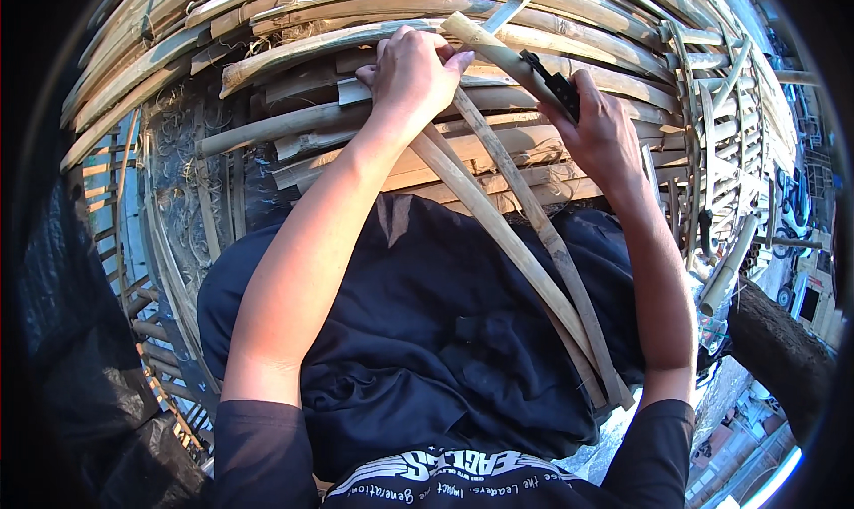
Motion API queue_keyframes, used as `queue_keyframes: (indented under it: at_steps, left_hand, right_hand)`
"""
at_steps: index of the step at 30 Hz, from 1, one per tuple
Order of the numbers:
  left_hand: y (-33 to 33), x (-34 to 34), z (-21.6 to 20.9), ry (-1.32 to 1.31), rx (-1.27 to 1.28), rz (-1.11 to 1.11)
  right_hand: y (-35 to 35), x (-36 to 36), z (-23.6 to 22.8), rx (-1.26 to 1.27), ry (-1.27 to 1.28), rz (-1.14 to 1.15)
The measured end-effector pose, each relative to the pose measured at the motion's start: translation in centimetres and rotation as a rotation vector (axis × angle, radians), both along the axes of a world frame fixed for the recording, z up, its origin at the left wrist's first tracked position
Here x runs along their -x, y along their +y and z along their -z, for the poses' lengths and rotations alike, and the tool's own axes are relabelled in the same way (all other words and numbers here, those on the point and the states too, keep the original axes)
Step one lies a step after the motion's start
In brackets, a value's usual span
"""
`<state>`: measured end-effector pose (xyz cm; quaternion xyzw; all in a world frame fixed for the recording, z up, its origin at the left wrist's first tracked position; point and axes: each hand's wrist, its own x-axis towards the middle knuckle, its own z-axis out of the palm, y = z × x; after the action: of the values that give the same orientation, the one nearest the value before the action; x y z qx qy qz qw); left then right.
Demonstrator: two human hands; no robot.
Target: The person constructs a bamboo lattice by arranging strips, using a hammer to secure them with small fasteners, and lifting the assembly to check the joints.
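Right hand [603, 137] wraps a black handle [560, 94], likely for control; left hand's [411, 77] grip, unclear to me; lap [400, 269] props bamboo strips [553, 245].

Black short-sleeved shirt [445, 431], white print [436, 464].

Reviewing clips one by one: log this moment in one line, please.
left hand: at bamboo strips, grip unclear | right hand: holding black object | strips: across dark-clothed lap | beyond: bamboo slats
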<state>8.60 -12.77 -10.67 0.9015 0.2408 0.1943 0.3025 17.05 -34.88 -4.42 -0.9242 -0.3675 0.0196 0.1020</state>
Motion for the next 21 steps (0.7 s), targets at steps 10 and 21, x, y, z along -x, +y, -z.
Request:
queue_keyframes:
  at_steps: [10,21]
  left_hand:
    - [0.1,-0.1,-0.2,0.057,0.05,-0.003]
    - [-0.3,0.4,-0.6,0.072,0.017,-0.054]
  right_hand:
    - [0.0,0.0,0.5,-0.07,-0.038,-0.016]
    - [3.1,2.7,-3.5,-0.532,0.024,-0.088]
